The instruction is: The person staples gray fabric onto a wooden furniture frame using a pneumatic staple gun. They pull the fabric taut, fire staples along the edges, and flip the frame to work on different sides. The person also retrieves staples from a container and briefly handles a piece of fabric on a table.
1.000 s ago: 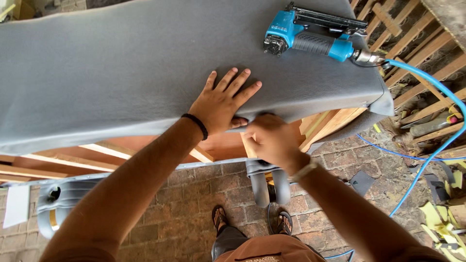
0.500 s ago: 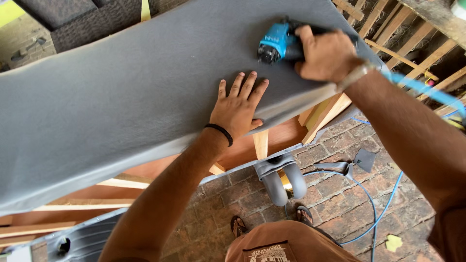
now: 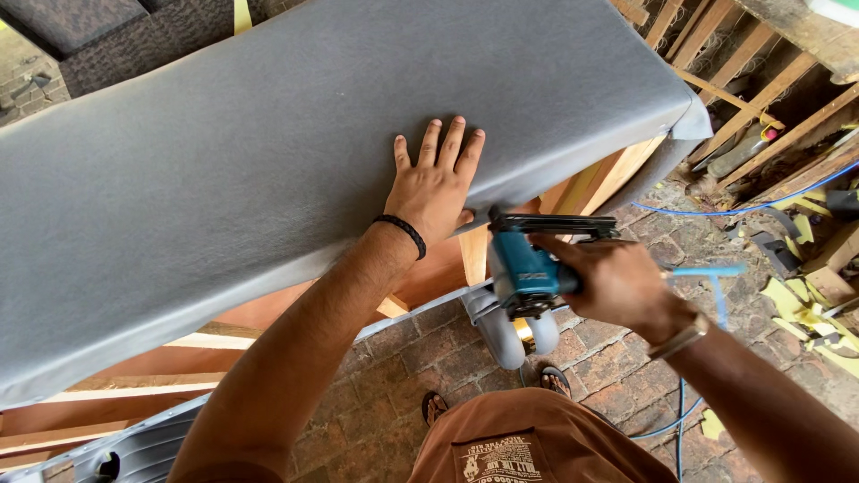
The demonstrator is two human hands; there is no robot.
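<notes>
My left hand (image 3: 437,183) lies flat, fingers spread, on a sheet of grey fabric (image 3: 268,152) stretched over a wooden frame (image 3: 591,183). A black band circles that wrist. My right hand (image 3: 613,279) grips a blue pneumatic staple gun (image 3: 528,264) by its handle. The gun's nose sits at the fabric's near edge, just right of my left thumb. A blue air hose (image 3: 716,277) trails from the gun past my right wrist, which carries a watch.
The floor is brick paving (image 3: 376,394). Wooden slats and bare frames (image 3: 769,80) stand at the right with yellow scraps (image 3: 810,304) below them. A grey upholstered piece (image 3: 510,331) stands by my feet. Dark cushions (image 3: 80,36) lie at the top left.
My right hand picked the staple gun off the top of the fabric and brought it down to the near edge beside my left hand. The left hand stayed pressed on the fabric.
</notes>
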